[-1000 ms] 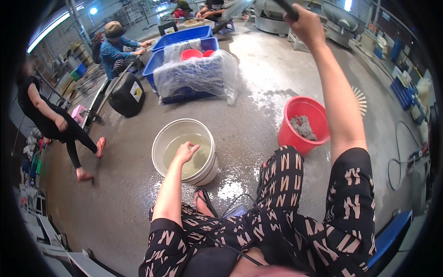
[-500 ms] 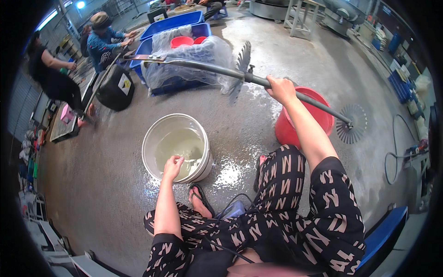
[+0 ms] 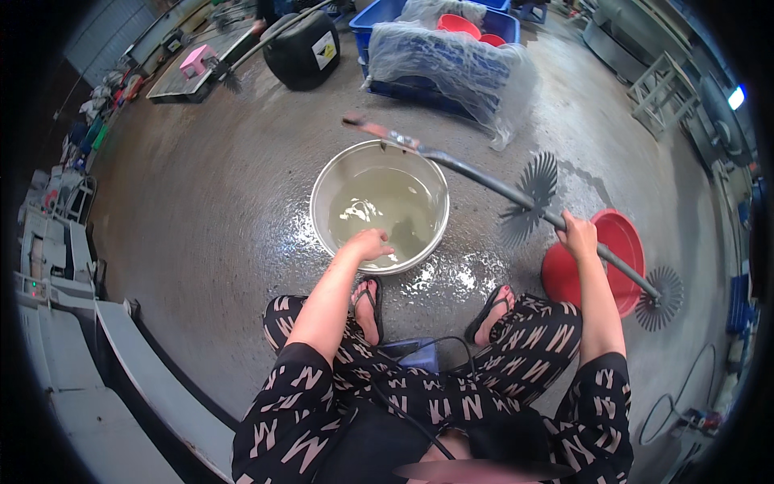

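Gripped in my right hand [image 3: 578, 235] is a long grey metal rod [image 3: 482, 178]. It carries one slotted, fan-like disc [image 3: 538, 192] partway along and another slotted disc [image 3: 659, 300] near its right end. The rod's flat, reddish far end reaches over the back rim of a whitish bucket [image 3: 318, 198] of cloudy, pale greenish water. My left hand [image 3: 369, 244] hovers over that bucket's near side, fingers apart and holding nothing. Below my right hand stands a red bucket [image 3: 568, 278], partly covered by the hand and rod.
Blue tubs [image 3: 439, 89] draped with clear plastic sheeting and holding red basins stand ahead. A black jerrycan [image 3: 301, 60] is at the far left, with a pink stool [image 3: 197, 60] beyond. Grey machinery [image 3: 68, 355] flanks my left side. The concrete floor is wet and shiny.
The view has tilted down and shifted left, so the people at the far left have mostly left it. The rod's flat end has come lower, over the whitish bucket's far rim.
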`<state>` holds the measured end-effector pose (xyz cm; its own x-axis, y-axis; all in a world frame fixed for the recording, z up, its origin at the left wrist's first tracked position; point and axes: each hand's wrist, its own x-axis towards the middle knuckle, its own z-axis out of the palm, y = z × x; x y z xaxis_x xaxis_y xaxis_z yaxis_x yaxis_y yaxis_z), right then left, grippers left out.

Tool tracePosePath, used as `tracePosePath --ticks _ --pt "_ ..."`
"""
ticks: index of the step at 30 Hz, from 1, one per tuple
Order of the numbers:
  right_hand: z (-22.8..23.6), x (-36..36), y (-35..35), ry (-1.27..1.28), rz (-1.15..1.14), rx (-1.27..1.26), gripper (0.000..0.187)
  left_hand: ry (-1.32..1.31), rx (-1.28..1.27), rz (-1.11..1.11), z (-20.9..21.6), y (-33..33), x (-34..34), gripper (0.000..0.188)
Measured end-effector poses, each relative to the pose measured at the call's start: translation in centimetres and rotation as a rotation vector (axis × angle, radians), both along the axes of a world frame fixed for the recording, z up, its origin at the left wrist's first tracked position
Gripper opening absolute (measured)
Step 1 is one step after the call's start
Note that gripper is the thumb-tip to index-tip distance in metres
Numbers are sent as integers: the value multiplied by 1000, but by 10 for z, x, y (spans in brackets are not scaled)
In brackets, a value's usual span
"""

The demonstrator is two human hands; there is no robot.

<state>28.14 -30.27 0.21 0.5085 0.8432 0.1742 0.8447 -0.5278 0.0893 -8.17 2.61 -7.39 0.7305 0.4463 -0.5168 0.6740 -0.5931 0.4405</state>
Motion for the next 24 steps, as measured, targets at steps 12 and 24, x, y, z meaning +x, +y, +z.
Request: tracePosePath --ticks 12,24 --pt "-38 -1 -9 44 59 -178 33 238 -103 -202 -29 13 29 69" --pt "-40 -14 -3 216 16 0 34 371 32 -215 -128 19 115 65"
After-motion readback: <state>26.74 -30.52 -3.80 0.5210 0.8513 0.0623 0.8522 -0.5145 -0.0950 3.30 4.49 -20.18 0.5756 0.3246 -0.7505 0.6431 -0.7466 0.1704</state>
